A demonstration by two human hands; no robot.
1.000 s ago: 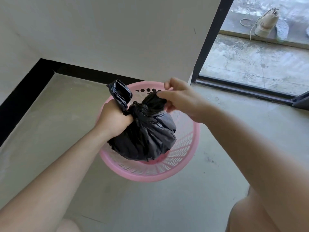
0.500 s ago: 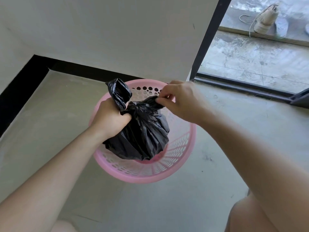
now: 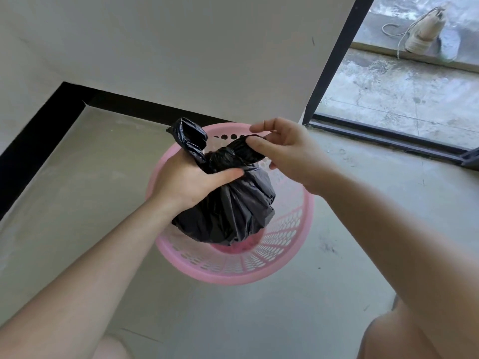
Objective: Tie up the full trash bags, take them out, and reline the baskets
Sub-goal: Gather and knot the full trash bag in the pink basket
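Observation:
A full black trash bag (image 3: 233,208) hangs over the round pink perforated basket (image 3: 285,255) on the floor. Its neck is bunched into a knot with two loose ends. My left hand (image 3: 186,182) grips the neck just below the knot, and the left end sticks up above my fist. My right hand (image 3: 285,154) pinches the right end between thumb and fingers. The bag's bottom sits low inside the basket; I cannot tell whether it touches the basket's floor.
The basket stands in a corner with white walls (image 3: 207,53) and a black skirting (image 3: 46,125). To the right a black door frame (image 3: 334,58) opens onto rough concrete with a shoe (image 3: 425,32). My knees (image 3: 388,335) are at the bottom edge.
My right hand has shifted from the knot to pinching the bag's right end farther out. My left thumb now lies across the neck. The bag stays over the basket.

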